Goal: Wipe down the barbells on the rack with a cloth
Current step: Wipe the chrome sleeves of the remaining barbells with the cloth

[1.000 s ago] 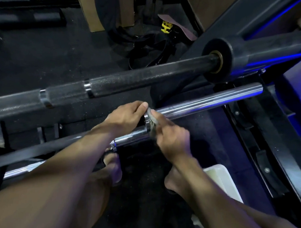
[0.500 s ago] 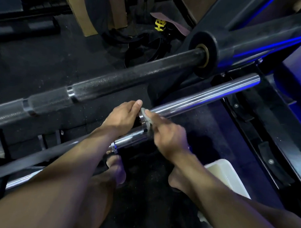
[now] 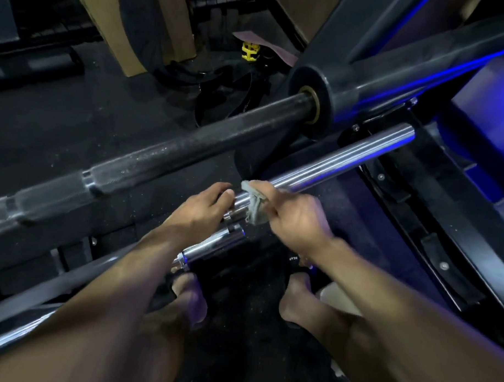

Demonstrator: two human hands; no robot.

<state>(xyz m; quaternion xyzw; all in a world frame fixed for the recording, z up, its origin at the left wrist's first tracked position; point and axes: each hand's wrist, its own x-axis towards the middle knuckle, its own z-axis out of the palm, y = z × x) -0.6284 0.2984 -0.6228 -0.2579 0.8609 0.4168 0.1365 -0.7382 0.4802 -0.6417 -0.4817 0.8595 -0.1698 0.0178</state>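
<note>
A chrome barbell [image 3: 331, 162] runs from lower left to upper right across the rack, its shiny sleeve ending at the right. My left hand [image 3: 200, 214] curls over the bar at the collar, just left of the cloth. My right hand [image 3: 294, 221] pinches a small grey cloth [image 3: 254, 203] and presses it against the sleeve beside the collar. A black barbell [image 3: 166, 156] with a knurled shaft and a thick black sleeve lies above and behind the chrome one.
The black rack frame [image 3: 431, 248] slopes down at the right. My bare feet [image 3: 190, 300] stand on dark rubber floor below the bar, next to a white bin [image 3: 337, 301]. Cardboard boxes [image 3: 130, 29], black straps and a yellow clip [image 3: 250, 51] lie on the floor behind.
The right hand has lifted the cloth up over the top of the chrome bar at the collar. The left hand keeps its hold; the view has moved closer.
</note>
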